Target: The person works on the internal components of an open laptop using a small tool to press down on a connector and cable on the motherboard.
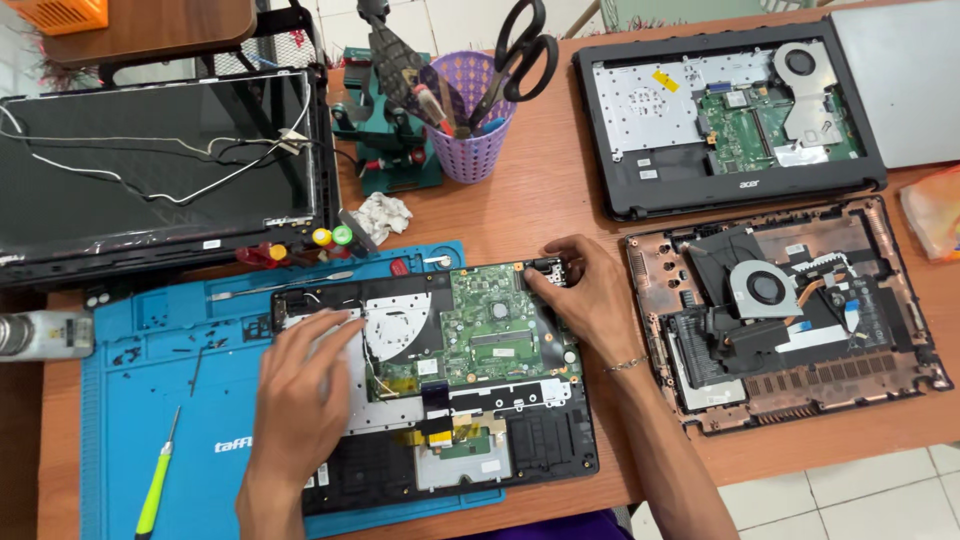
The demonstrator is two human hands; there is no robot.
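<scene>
An opened laptop base (450, 380), its green circuit board (490, 325) exposed, is seen lying on a blue work mat (140, 400) at the near edge of a wooden table (540, 190). The left hand (300, 390) is laid flat and open on the base's left part, nothing gripped; the right hand (585, 295) is pressed loosely open on the upper right corner, fingertips touching the casing. A green-handled screwdriver (155, 485) is left on the mat's near left. To the right, a copper-toned bottom cover with a fan (785, 315) is set. Farther off, a second black laptop chassis (730, 115) bearing a small yellow sticker (665, 82) is placed, with a detached screen panel (160, 165) at far left and a purple basket of scissors and tools (475, 115) between them
</scene>
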